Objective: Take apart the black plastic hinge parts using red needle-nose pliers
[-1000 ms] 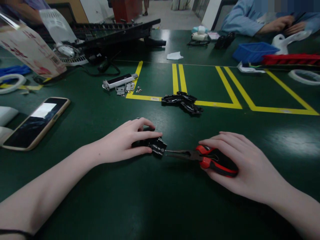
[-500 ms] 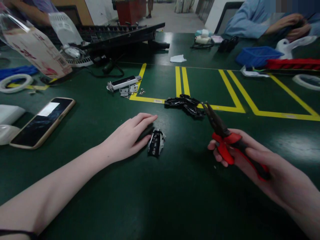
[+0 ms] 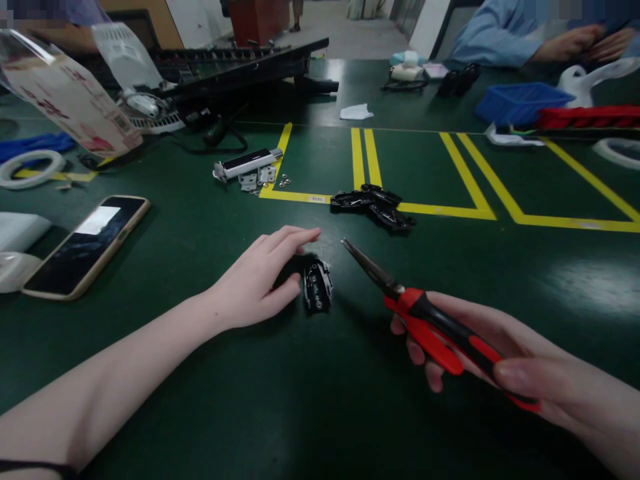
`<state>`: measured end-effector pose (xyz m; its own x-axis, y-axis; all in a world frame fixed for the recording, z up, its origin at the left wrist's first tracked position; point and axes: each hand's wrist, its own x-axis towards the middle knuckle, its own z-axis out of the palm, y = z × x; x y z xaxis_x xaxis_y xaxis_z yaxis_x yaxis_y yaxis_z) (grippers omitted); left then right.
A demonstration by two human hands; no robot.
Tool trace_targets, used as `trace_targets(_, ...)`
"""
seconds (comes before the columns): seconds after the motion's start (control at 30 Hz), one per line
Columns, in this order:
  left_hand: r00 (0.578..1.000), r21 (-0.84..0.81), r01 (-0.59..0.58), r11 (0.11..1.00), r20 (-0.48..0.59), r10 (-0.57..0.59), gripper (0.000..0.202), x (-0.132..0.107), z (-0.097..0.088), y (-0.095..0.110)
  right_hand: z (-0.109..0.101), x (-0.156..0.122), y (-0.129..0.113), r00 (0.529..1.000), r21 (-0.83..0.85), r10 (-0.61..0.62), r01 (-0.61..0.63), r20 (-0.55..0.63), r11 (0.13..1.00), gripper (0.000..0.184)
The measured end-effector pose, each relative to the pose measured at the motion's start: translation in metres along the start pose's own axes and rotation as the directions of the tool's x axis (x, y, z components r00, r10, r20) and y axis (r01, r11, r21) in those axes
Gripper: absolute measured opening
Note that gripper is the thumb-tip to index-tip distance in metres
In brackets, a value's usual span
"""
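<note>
My right hand [image 3: 480, 347] is wrapped round the red and black handles of long-nose pliers [image 3: 400, 290]. Their narrow metal jaws point up and to the left, and the tips look closed together. A small black and silver plastic housing [image 3: 317, 287] lies on the green table just left of the pliers. Beside it, my left hand [image 3: 270, 273] hovers low with fingers stretched out and nothing in them. Its thumb is very close to the housing's left side; whether it touches, I cannot tell. Several similar black housings [image 3: 373, 203] lie overlapping farther back on the yellow tape line.
Metal brackets [image 3: 257, 179], small rings [image 3: 285, 181] and a white-and-black device [image 3: 247, 165] sit at back left. A phone [image 3: 87, 247] and tape roll [image 3: 30, 169] lie at left. A blue bin [image 3: 520, 103] stands back right, near a co-worker's hands [image 3: 583, 43].
My right hand has brought the pliers left and down, so their tips are closer to the small housing. The housing has shifted slightly right and my left thumb is farther from it.
</note>
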<state>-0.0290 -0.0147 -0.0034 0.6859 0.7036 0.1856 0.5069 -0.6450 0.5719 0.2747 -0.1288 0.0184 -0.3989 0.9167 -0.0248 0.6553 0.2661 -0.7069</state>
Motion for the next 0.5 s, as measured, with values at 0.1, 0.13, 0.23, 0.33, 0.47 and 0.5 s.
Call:
trace_targets(0.1,0.984,-0.045,-0.042,0.998,-0.174,0.034,0.045,-0.002,-0.003,0.003,0.0,0.002,0.006,0.998,0.251,0.065,-0.069,0.026,0.965,0.066)
trace_targets(0.13,0.97,-0.02,-0.079,0.997,-0.231,0.073,0.043,-0.003,-0.004,0.005,-0.002,0.002,0.008,0.998,0.191,0.059,-0.055,-0.014,0.98,0.068)
trace_targets(0.23,0.922,0.145,-0.186,0.972,-0.316,0.224,0.041,-0.008,-0.003,0.017,-0.007,0.004,0.014,0.984,-0.149,-0.039,0.013,-0.172,0.989,0.067)
trace_targets(0.33,0.904,0.331,-0.218,0.918,-0.286,0.317,0.041,-0.012,0.003,0.029,-0.005,0.002,0.016,0.971,-0.343,-0.139,0.066,-0.193,0.937,0.061)
trace_targets(0.47,0.93,0.454,-0.238,0.858,-0.148,0.336,0.041,-0.011,0.012,0.031,-0.001,-0.001,0.014,0.964,-0.387,-0.232,0.166,-0.131,0.907,0.057)
trace_targets(0.5,0.931,0.457,-0.247,0.855,-0.131,0.34,0.037,-0.01,0.013,0.029,-0.001,-0.001,0.013,0.962,-0.383,-0.244,0.181,-0.125,0.906,0.057)
